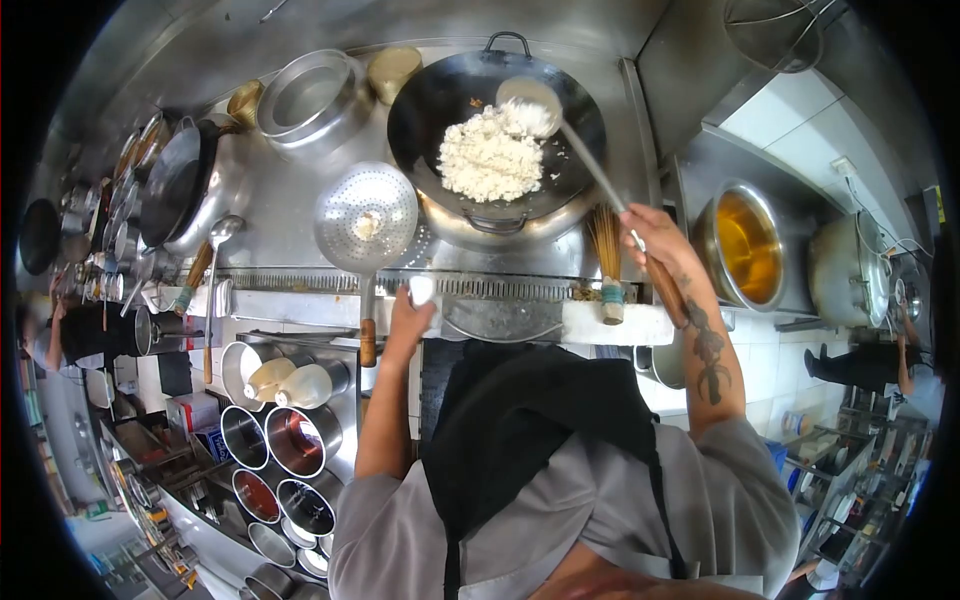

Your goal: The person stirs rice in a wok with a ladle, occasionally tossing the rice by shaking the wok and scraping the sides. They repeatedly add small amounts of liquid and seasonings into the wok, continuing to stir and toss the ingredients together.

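Note:
My right hand (655, 236) is wrapped round the long handle of a wok ladle (590, 160). The ladle's round bowl rests in the black wok (570, 100), at the upper right edge of a heap of white rice (487, 160). Near the stove's front edge, my left hand (408, 322) is closed, with a small white thing (421, 290) at its fingers, perhaps a folded cloth. Just left of that hand lies a perforated strainer (365, 215) with a wooden handle and a few pale bits in it.
A bamboo brush (607, 262) stands right of the wok. Metal pots (306, 95) sit behind the strainer. On the right is a steel pot (742, 245) of amber liquid. Sauce containers (302, 440) stand at lower left. Other people (90, 330) appear at the far left and right.

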The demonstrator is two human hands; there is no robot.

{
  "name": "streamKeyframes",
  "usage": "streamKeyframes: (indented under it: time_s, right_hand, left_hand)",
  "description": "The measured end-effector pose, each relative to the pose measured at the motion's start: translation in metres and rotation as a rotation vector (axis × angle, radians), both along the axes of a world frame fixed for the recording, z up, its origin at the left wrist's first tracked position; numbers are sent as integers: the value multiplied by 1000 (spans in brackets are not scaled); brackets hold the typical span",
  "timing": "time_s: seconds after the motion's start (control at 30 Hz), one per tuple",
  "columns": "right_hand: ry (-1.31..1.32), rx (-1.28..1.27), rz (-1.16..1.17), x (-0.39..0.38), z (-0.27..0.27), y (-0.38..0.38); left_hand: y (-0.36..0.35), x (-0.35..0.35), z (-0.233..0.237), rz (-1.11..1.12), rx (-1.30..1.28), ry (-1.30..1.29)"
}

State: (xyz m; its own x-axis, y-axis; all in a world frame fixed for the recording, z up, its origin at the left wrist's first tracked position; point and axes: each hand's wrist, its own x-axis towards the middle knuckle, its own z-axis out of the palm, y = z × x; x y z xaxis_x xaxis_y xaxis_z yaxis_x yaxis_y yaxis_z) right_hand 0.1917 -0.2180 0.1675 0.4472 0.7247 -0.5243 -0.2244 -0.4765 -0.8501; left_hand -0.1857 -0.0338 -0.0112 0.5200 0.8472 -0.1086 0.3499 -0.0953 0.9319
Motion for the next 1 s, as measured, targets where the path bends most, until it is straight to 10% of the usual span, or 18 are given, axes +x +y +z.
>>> streamKeyframes:
  time_s: [0.2,0.4,0.57,0.63,0.73,0.87,1.0]
  right_hand:
    - [-267,65,-53,23,-39,54]
    - [70,38,62,-21,-57,96]
    - [-399,-62,557,-12,-27,14]
    - [-1047,320,655,10,-32,-24]
    - [-1017,-180,625,15,11,-47]
    - [-1124,-224,580,-14,21,-35]
    - [-1087,-34,483,-19,35,-43]
  left_hand:
    - [12,69,65,153,-1048,-562]
    - [6,165,80,228,-1210,-543]
    - [14,167,67,210,-1145,-577]
    - [26,168,49,191,-1164,-595]
    - [38,177,41,193,-1214,-530]
    - [29,183,24,145,-1270,-564]
    - [-37,153,116,150,-1399,-619]
